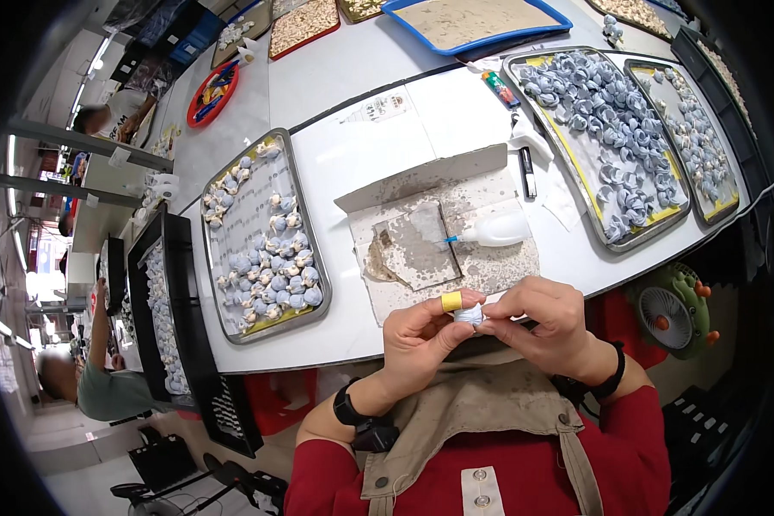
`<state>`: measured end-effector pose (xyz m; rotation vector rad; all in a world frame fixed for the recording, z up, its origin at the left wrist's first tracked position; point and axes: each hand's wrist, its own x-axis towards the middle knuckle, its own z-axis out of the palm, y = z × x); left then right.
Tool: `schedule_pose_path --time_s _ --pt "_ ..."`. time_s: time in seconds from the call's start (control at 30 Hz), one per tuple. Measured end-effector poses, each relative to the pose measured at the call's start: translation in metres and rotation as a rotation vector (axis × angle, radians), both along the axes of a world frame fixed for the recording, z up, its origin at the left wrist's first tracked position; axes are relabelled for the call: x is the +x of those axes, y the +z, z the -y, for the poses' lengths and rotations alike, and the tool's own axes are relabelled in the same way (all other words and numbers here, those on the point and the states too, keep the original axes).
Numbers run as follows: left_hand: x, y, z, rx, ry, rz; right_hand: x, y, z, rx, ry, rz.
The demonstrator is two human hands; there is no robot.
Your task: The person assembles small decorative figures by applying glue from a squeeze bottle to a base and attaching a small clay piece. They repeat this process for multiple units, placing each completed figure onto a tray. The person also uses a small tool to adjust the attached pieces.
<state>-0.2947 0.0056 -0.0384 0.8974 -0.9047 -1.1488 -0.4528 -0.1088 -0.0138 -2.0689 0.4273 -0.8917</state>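
Both hands meet over the near table edge, pinching a small, rounded, pale blue-white piece [469,316]. My left hand [414,346] has it between thumb and index finger, with a yellow band [451,301] around that finger. The closed fingertips of my right hand [549,327] grip its right side. Just beyond my hands, an unfolded, stained cardboard sheet [499,185] lies on the table. On it rests a white squeeze bottle [499,230] on its side, its blue tip pointing left over a dark-edged square pad [417,258].
At left, a metal tray [305,230] bears several blue-and-cream pieces. Another tray [568,163] at right holds blue-grey, petal-like pieces, beside a third tray [721,209]. A black marker [527,172] lies between. Farther off are a red basket [196,112] and a blue tray [456,50]. People stand at left.
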Motion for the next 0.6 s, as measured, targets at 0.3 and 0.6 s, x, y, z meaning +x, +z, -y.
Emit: schedule_pose_path --time_s 0.3,0.6 --pt "-0.006 0.003 0.000 0.085 -0.076 -0.124 0.001 -0.007 0.011 0.434 0.291 -0.002" --pt "-0.005 0.008 0.000 -0.106 -0.030 0.364 -0.001 -0.015 0.008 0.236 0.291 0.169"
